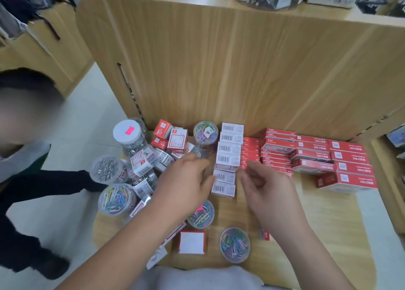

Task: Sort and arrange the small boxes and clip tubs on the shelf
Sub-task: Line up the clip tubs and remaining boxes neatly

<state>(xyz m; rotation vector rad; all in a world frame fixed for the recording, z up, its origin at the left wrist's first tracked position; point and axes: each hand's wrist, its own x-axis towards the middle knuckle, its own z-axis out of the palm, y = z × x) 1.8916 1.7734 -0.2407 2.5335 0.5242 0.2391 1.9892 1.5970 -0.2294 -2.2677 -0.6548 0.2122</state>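
clip tubs (116, 200) piled far left, then the left hand (186, 185) and right hand (268, 190), both loose and holding nothing, flank the near end of the white boxes (228, 158), red boxes (328, 156) stacked further right

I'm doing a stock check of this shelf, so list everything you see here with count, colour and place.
small white barcode-labelled cardboard boxes: six, white, one column mid-shelf.
flat red cardboard boxes: many, red, stacked rows at right.
clear round plastic tubs of coloured paper clips: four, multicoloured, one back, one left, two front.
clear round plastic tubs of silver clips: at least three, silver, left cluster.
small red-and-white cardboard boxes: several, jumbled back left.
red-edged white square box: one, front.
light wooden shelf: one, tan, beneath everything.
another person's dark sleeve: one, far left.
left hand: over the jumble, beside the white column.
right hand: fingers loosely curled, right of that column.
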